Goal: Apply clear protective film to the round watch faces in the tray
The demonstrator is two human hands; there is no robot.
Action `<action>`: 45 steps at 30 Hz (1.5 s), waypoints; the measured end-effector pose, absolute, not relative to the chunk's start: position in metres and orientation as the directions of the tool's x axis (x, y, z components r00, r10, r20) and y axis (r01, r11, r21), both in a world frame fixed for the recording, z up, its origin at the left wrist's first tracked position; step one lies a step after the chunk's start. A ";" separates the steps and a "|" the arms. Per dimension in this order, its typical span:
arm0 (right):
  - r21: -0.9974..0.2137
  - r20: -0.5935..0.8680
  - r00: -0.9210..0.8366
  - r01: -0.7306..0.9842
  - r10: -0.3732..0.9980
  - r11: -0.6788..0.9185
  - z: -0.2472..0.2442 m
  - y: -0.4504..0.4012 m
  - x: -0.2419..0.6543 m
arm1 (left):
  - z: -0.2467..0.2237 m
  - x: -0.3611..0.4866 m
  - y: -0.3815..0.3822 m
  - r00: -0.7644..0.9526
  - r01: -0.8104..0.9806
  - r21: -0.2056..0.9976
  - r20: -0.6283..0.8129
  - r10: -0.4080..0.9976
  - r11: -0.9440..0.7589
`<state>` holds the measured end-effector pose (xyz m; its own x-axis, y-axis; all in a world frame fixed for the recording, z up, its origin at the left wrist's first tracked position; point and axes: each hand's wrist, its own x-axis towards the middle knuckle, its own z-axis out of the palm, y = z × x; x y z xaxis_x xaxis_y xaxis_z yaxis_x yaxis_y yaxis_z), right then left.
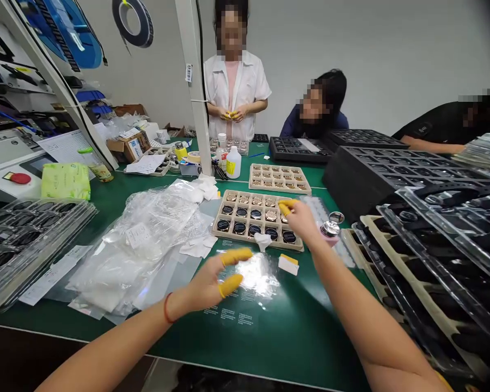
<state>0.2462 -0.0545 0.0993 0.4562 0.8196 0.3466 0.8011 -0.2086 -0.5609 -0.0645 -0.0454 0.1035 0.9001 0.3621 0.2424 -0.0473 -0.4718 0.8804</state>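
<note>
My left hand [218, 275] hovers over the green table with thumb and fingers apart, holding nothing. Yellow finger cots cover its fingertips. My right hand [300, 216], also in yellow finger cots, is at the right side of a beige compartment tray [218, 230]. Its fingertips come together over the right-hand column; whatever they pinch is hidden. In the tray lie round watch heads, some gold-coloured [256, 200], others with black faces [239, 227]. A crumpled white wipe [263, 241] touches the tray's front edge. Nearer me lies a small white-and-yellow block [288, 264].
Clear plastic bags [118, 267] cover the table's left. A second beige tray [280, 178] and a white bottle [233, 162] stand behind. At right are a metal-topped dispenser [332, 225] and stacked trays [416, 272]. Several people are across the table, one in a white shirt [251, 81].
</note>
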 end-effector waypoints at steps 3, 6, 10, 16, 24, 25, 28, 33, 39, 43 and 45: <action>-0.475 0.209 0.494 0.806 0.844 -0.354 0.081 -0.033 0.245 | 0.076 -0.042 -0.044 0.984 -0.158 0.611 0.166 -0.069 -0.776; -0.406 0.106 0.557 0.781 0.824 -0.476 0.065 -0.014 0.249 | 0.054 -0.030 -0.042 0.985 -0.169 0.465 0.062 -0.158 -0.869; -0.371 0.041 0.599 0.752 0.800 -0.544 0.056 -0.001 0.255 | 0.043 -0.032 -0.038 1.000 -0.021 0.470 0.011 -0.018 -0.883; -0.453 0.110 0.555 0.766 0.824 -0.456 0.073 -0.022 0.227 | 0.044 -0.037 -0.038 0.969 0.082 0.801 0.076 0.236 -0.593; -0.662 0.255 -0.086 0.710 0.963 0.239 0.072 -0.113 0.128 | 0.049 -0.040 -0.029 0.935 0.082 0.928 -0.198 0.295 0.365; -0.650 0.232 -0.119 0.720 0.965 0.245 0.070 -0.120 0.123 | 0.050 -0.041 -0.029 0.933 0.098 0.927 -0.212 0.289 0.363; -0.630 0.167 -0.171 0.739 0.971 0.239 0.068 -0.129 0.116 | 0.052 -0.044 -0.030 0.914 0.118 0.935 -0.234 0.331 0.334; -0.618 0.179 -0.114 0.760 0.977 0.202 0.072 -0.124 0.126 | 0.049 -0.045 -0.034 0.916 0.147 0.969 -0.210 0.342 0.199; -0.286 0.200 0.201 0.948 0.959 -0.139 0.072 -0.120 0.158 | 0.047 -0.047 -0.031 0.887 0.120 0.974 -0.191 0.420 0.190; -0.206 -0.141 0.103 0.970 0.985 -0.131 0.071 -0.121 0.169 | 0.048 -0.048 -0.028 0.838 0.123 0.981 -0.183 0.514 0.148; -0.282 -0.081 0.156 0.944 0.984 -0.172 0.067 -0.115 0.172 | 0.048 -0.047 -0.028 0.830 0.131 0.985 -0.170 0.532 0.112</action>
<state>0.1719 -0.1146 0.0668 0.1557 0.9845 -0.0809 0.9438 -0.1724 -0.2819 -0.0473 -0.0279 0.0481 0.8296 0.5317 -0.1704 0.1308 0.1115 0.9851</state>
